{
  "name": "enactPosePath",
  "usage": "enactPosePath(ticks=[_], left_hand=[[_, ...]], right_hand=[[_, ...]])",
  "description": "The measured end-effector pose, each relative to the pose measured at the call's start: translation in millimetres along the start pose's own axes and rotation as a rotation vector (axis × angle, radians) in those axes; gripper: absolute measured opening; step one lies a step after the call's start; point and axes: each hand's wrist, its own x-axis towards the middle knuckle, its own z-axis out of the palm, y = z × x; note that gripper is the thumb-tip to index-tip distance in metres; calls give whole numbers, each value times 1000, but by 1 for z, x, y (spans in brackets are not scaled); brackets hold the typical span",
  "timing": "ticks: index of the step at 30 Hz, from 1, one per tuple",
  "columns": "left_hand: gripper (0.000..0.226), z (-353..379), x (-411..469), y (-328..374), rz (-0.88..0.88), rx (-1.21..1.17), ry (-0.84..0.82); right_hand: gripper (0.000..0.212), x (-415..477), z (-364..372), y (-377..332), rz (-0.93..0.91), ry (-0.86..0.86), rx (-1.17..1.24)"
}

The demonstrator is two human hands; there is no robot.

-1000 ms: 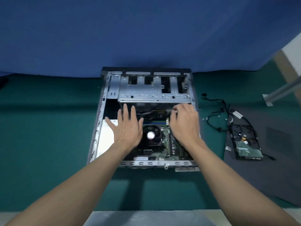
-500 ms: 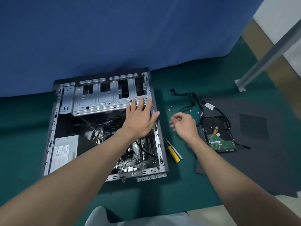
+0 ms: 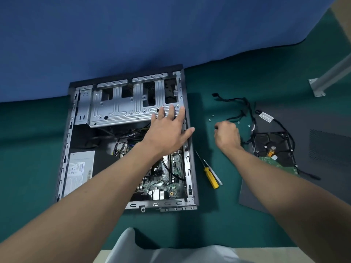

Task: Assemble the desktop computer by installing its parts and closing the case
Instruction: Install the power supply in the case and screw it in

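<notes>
Green mat (image 3: 218, 215): left hand (image 3: 167, 133) spread flat on drive cage (image 3: 117, 109), right hand (image 3: 227, 135) curled beside screws (image 3: 209, 120), contents unclear.

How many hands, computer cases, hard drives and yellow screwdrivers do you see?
hands: 2, the left hand and the right hand
computer case: 1
hard drive: 1
yellow screwdriver: 1
Total: 5
</notes>
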Motion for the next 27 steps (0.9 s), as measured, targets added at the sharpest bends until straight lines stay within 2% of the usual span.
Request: enactPosePath(ticks=[5,8,10,12,14,16,18,21,27], left_hand=[[74,0,-2,1,-8,-11,13],[74,0,-3,2,-13,-17,6],[73,-2,-3,2,-25,-28,-4],[69,-6,-3,6,-52,-81,40],[54,-7,-3,13,-59,-173,211],[40,-7,-4,26,-22,-266,415],[31,-6,-7,41,53,-373,500],[22,-4,-8,58,143,-482,508],[17,-4,-11,69,126,-629,479]], right_hand=[[16,6,3,-3,-15,9,-112],[16,6,3,-2,-20,16,-70],[12,6,-2,-4,58,-10,187],[3,-1,-15,-11,185,-113,747],[9,-21,-31,-15,321,-347,1320],[13,-41,-39,-14,386,-555,1685],[11,-57,-42,-14,391,-633,1847],[14,-69,-44,-15,396,-654,1972],[17,-77,-47,-14,411,-658,2054]])
